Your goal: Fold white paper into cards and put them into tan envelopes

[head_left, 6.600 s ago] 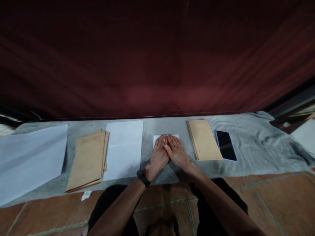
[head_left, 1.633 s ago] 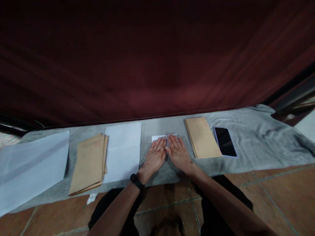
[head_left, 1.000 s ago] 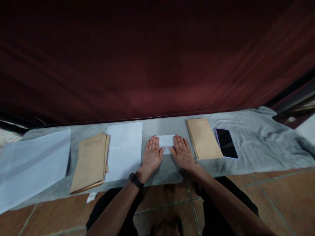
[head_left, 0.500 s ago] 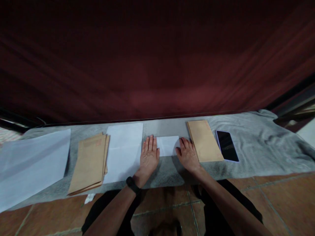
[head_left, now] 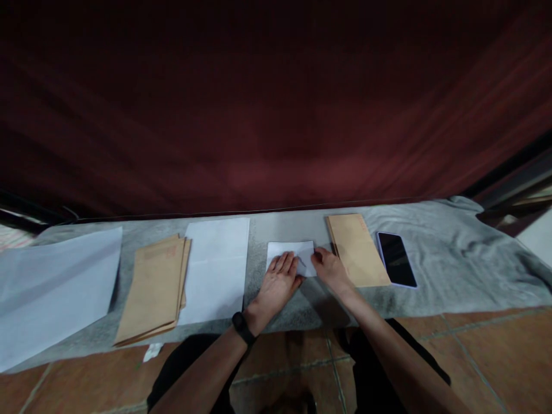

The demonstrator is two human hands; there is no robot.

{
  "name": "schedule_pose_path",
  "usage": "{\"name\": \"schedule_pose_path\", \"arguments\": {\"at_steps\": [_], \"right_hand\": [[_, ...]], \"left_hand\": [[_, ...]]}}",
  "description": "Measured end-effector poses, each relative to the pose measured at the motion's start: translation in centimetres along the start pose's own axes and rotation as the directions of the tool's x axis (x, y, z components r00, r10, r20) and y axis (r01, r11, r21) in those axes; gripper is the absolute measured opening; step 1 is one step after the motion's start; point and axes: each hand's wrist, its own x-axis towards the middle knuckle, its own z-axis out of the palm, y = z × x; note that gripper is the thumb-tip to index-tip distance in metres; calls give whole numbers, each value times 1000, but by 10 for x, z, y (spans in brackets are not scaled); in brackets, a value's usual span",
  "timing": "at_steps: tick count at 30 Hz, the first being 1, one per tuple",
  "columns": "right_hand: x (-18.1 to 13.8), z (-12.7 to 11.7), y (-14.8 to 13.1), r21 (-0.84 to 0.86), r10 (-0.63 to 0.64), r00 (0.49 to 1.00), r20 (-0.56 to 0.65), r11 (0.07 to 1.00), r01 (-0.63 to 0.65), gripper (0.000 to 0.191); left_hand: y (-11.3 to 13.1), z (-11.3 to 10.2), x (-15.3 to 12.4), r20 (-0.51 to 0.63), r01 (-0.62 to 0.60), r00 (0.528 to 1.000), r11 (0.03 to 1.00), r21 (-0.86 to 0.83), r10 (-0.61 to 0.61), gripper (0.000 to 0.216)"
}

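Note:
A small folded sheet of white paper [head_left: 279, 248] lies on the grey cloth in front of me. My left hand [head_left: 279, 283] rests across its middle, palm down with the fingers stretched out. At the paper's right edge is my right hand [head_left: 331, 270], its fingers curled in and pinching that edge; the fingertips are partly hidden. Just beyond my right hand sits a pile of brown envelopes [head_left: 360, 250]. To the left of the folded paper lies a stack of white sheets [head_left: 215, 261].
More brown envelopes [head_left: 150, 287] are piled left of the white stack, and large white sheets [head_left: 56, 287] lie at the far left. A phone [head_left: 397, 259] touches the right-hand envelopes. Grey cloth [head_left: 466, 264] covers the narrow bench, with a dark red curtain [head_left: 276, 144] behind it.
My left hand has moved right, from the paper's left end onto its middle. My right hand has gone from lying flat to curled fingers at the right edge.

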Motion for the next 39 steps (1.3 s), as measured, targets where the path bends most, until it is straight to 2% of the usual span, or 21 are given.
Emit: {"name": "schedule_pose_path", "arguments": {"at_steps": [6, 9, 11, 14, 16, 17, 19, 21, 22, 24, 26, 29, 31, 33, 36, 39], "right_hand": [[8, 3, 10, 343, -38, 999, 20, 939, 29, 30], [5, 1, 4, 600, -93, 996, 10, 797, 68, 30], [2, -3, -1, 726, -131, 991, 40, 685, 62, 37], [-3, -9, -7, 841, -138, 988, 72, 542, 14, 50], [-4, -9, -8, 869, -89, 994, 67, 495, -15, 53], [-5, -8, -9, 875, -57, 996, 71, 483, -35, 54], [-7, -3, -10, 885, -22, 993, 118, 455, -95, 58], [-10, 3, -13, 902, -58, 983, 176, 410, -137, 59], [-11, 7, -14, 909, -88, 977, 192, 391, -144, 58], [-12, 13, -15, 914, -135, 971, 198, 384, -133, 55], [-9, 17, -13, 895, -128, 975, 181, 432, -109, 49], [-2, 18, -5, 803, -79, 988, 130, 593, -58, 33], [4, 17, 0, 707, -71, 993, 89, 707, -12, 26], [7, 14, 5, 601, -89, 995, 44, 798, 45, 26], [7, 10, 8, 431, -103, 995, -4, 897, 95, 29], [5, 9, 8, 255, -64, 997, -35, 964, 71, 31]], "left_hand": [[4, 4, 0, -59, -8, 998, 1000, -21, 7, 54], [9, 3, 1, -127, 10, 992, 999, -53, -16, 52], [10, -3, 3, -190, 42, 980, 991, -124, -65, 45], [6, -17, 9, -301, 107, 924, 915, -390, -237, 35], [0, -26, 13, -314, 132, 846, 739, -661, -432, 32], [-2, -29, 14, -276, 127, 799, 597, -792, -535, 34], [-5, -33, 18, -132, 67, 707, 252, -965, -695, 37], [-4, -32, 20, 5, -39, 649, -39, -998, -761, 40], [-3, -31, 21, 46, -88, 632, -131, -987, -773, 41], [-1, -28, 22, 88, -138, 624, -220, -966, -776, 41], [-2, -25, 20, 114, -115, 638, -241, -964, -762, 41], [-15, -23, 14, 152, 1, 641, -196, -981, -752, 46], [-28, -21, 9, 135, 85, 620, -104, -991, -773, 49], [-40, -18, 4, 95, 155, 625, 4, -988, -775, 52], [-51, -12, 0, 51, 245, 689, 166, -955, -723, 54], [-51, -8, -2, -3, 353, 737, 389, -851, -676, 54]]}}
